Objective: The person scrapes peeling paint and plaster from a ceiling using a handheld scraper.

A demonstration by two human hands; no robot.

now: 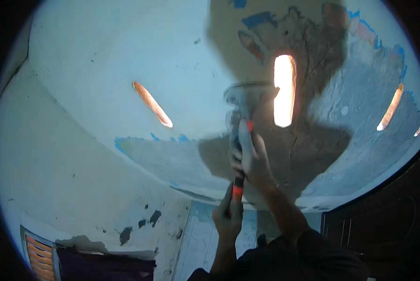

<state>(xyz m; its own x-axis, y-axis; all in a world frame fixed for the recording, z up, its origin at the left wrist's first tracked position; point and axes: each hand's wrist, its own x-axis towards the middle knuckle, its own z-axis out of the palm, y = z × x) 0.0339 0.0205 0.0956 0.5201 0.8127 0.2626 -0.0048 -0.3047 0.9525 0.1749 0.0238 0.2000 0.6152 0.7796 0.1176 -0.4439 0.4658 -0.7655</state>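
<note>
A long-handled tool point(238, 191) with a black and red handle stands upright in front of the wall point(172, 61). Its head is blurred; a thin curved piece reaches right to the edge of a bright elongated slot point(284, 93). Around the lower handle, near a red band, my left hand point(227, 213) is closed. Higher up, just under the head, my right hand point(253, 157) grips the same handle; it looks dusty. Behind the tool the pale paint gives way to bare grey plaster point(359, 145), cracked and edged with blue flakes.
Glowing slots point(152, 104) also mark the wall at left and right point(390, 107). A side wall point(88, 173) with peeled spots stands left, with a slatted vent point(39, 255) and dark cloth point(107, 265) below. A dark wooden door or cabinet point(383, 229) is lower right.
</note>
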